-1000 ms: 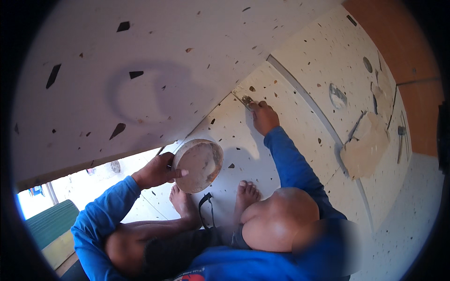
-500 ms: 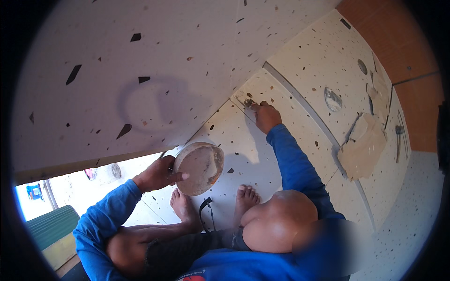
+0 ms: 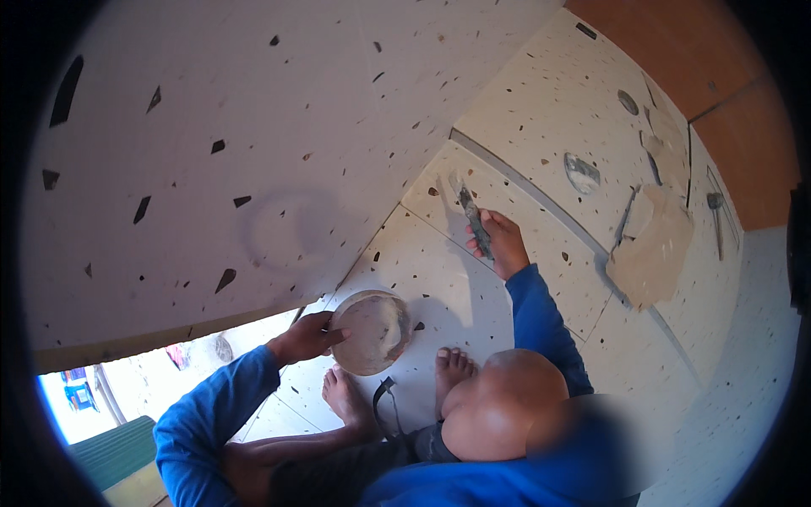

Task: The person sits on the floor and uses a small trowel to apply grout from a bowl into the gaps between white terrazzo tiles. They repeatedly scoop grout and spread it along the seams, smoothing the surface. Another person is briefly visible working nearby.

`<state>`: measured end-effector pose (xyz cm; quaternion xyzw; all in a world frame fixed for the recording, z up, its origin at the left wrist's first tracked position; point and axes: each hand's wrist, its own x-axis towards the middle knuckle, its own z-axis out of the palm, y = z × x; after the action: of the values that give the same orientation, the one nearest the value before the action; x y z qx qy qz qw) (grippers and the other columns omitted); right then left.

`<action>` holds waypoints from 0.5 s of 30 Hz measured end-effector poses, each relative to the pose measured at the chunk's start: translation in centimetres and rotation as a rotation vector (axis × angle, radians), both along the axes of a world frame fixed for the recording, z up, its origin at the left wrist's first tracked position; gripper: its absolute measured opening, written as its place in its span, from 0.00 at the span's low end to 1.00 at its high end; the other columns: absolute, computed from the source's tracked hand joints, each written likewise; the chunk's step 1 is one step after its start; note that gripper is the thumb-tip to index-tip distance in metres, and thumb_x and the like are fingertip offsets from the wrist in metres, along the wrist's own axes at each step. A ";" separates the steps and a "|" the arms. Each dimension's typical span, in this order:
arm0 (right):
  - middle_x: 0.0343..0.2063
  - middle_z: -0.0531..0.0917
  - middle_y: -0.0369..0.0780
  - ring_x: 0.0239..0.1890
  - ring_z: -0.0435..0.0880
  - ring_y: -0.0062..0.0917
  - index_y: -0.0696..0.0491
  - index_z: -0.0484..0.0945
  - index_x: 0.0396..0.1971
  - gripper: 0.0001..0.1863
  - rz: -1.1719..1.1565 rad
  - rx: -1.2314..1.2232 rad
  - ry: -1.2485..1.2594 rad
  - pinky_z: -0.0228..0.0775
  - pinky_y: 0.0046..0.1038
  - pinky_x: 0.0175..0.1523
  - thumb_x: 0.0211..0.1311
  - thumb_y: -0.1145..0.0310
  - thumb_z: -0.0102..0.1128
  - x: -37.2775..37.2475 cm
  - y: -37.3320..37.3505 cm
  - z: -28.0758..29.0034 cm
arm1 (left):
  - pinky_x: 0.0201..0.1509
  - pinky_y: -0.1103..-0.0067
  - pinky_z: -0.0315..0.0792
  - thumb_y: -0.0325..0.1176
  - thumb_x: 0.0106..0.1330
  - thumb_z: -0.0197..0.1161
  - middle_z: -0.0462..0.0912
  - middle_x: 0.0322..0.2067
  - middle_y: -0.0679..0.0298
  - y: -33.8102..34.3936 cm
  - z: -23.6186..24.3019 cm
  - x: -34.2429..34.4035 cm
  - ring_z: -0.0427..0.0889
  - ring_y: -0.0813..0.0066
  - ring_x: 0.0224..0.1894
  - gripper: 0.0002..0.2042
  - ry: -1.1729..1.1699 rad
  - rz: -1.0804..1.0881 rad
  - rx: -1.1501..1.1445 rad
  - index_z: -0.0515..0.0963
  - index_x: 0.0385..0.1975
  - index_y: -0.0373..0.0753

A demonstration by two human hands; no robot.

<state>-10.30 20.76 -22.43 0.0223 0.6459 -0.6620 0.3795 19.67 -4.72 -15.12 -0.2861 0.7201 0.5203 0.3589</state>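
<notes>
My left hand (image 3: 306,336) grips the near-left rim of a shallow round bowl (image 3: 372,334), its thumb over the edge. Pale paste or powder coats the bowl's inside and heaps up on its right side. Farther forward, my right hand (image 3: 505,245) is closed around the dark, smeared handle of a putty knife (image 3: 473,218). The knife's thin blade points away from me, over the speckled floor tiles (image 3: 422,253) near the wall corner. Whether the blade touches the tile I cannot tell.
A speckled wall panel (image 3: 194,110) rises at the left, above a bright opening. A raised grey strip (image 3: 524,182) crosses the floor. Beyond it lie torn cardboard (image 3: 655,249), a round shiny piece (image 3: 582,172) and a hammer (image 3: 716,220). A dark strap (image 3: 384,393) lies between my feet.
My right hand has drawn back from the floor joint by the wall and turned, bringing the putty knife into plain view. My left hand still holds the bowl. The whole view has shifted slightly.
</notes>
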 end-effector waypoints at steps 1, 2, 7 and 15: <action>0.34 0.83 0.40 0.26 0.82 0.25 0.54 0.76 0.50 0.16 -0.023 -0.067 -0.057 0.74 0.26 0.30 0.68 0.61 0.57 0.5 0.8 -0.1 | 0.42 0.76 0.80 0.47 0.69 0.58 0.80 0.45 0.50 -0.1 -1.1 -0.6 0.82 0.68 0.40 0.26 0.007 -0.008 0.031 0.72 0.54 0.29; 0.35 0.83 0.40 0.26 0.82 0.25 0.54 0.76 0.50 0.16 -0.049 -0.135 -0.115 0.74 0.25 0.29 0.68 0.61 0.57 1.0 1.6 -0.3 | 0.41 0.75 0.81 0.47 0.69 0.58 0.81 0.45 0.52 -0.2 -2.5 -1.3 0.82 0.68 0.40 0.25 0.012 -0.021 0.063 0.72 0.55 0.30; 0.36 0.82 0.39 0.33 0.81 0.23 0.57 0.73 0.53 0.19 -0.130 -0.241 -0.156 0.75 0.27 0.36 0.68 0.62 0.57 4.4 3.5 -0.9 | 0.39 0.74 0.81 0.47 0.68 0.58 0.82 0.41 0.58 0.6 -7.5 -3.9 0.82 0.71 0.39 0.24 0.022 0.038 0.182 0.74 0.55 0.33; 0.40 0.80 0.35 0.41 0.78 0.19 0.57 0.75 0.51 0.16 -0.168 -0.484 -0.267 0.72 0.25 0.49 0.67 0.67 0.58 7.2 3.8 -1.9 | 0.46 0.72 0.78 0.48 0.66 0.61 0.78 0.47 0.52 4.7 -12.8 -8.4 0.80 0.68 0.45 0.29 0.667 -0.346 -0.696 0.70 0.58 0.30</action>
<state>-3.09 24.57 -24.31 0.0716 0.4095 -0.8172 0.3993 11.28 0.02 -27.93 -0.0836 0.9629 0.2459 0.0737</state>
